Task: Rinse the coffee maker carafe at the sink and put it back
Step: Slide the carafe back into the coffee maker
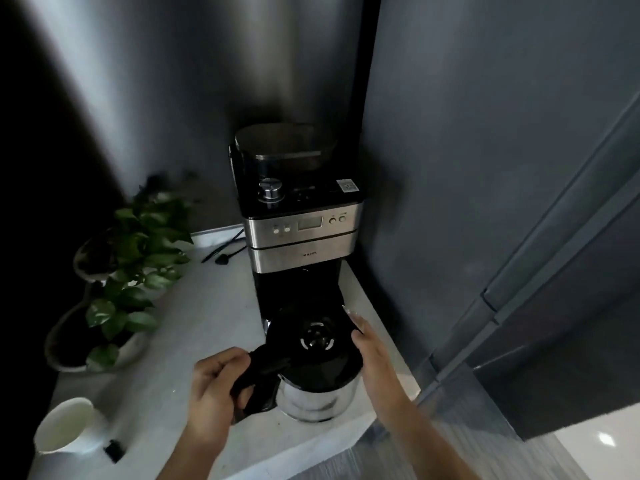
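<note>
The carafe (317, 372) is sitting at the front of the coffee maker (301, 230), its black lid facing up and its steel body resting at the edge of the pale table (194, 323). The left hand (214, 393) is wrapping its fingers (225, 362) closed around the black handle on the carafe's left side. The right hand (372, 355) is lying flat against the right side of the lid, its fingers (358, 323) stretched out and open, pressing rather than clasping. Leafy potted plants (135, 258) are standing to the left, a white paper cup (65, 427) is sitting near the front corner, and a black power cord (225, 249) is lying beside the machine. Dark grey walls (485, 133) are closing in the corner.
</note>
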The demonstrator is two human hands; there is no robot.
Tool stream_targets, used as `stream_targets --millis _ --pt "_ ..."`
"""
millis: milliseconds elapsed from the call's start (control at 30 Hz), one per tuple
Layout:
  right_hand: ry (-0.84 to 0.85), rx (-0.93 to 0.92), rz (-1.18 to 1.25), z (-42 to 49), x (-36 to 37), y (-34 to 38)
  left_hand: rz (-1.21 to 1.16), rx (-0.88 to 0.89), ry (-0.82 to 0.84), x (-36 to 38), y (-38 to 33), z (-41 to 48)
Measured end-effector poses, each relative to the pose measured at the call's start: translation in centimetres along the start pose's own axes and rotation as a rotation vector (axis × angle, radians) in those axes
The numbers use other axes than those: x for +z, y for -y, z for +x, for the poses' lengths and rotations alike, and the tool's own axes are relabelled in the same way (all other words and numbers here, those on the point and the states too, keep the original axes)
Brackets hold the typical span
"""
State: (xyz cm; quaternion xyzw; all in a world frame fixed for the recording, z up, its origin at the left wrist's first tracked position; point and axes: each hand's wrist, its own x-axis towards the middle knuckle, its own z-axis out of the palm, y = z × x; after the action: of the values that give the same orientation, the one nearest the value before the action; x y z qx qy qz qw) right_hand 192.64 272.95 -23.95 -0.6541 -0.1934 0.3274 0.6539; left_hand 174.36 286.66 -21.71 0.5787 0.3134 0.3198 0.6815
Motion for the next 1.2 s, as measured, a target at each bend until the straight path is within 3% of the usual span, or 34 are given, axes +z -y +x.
stream_targets --millis 200,467,1200 --pt "0.193 0.079 -0.015 6.4 -2.2 -0.5 0.033 0.003 -0.183 3.4 1.5 1.9" --pt "0.286 0.084 -0.112 10.1 -2.9 -0.9 0.010 -0.009 -0.278 5.1 3.1 4.0" --pt "0.196 0.134 -0.119 16.3 -0.8 -1.9 0.036 0.023 -0.252 3.5 5.8 12.1"
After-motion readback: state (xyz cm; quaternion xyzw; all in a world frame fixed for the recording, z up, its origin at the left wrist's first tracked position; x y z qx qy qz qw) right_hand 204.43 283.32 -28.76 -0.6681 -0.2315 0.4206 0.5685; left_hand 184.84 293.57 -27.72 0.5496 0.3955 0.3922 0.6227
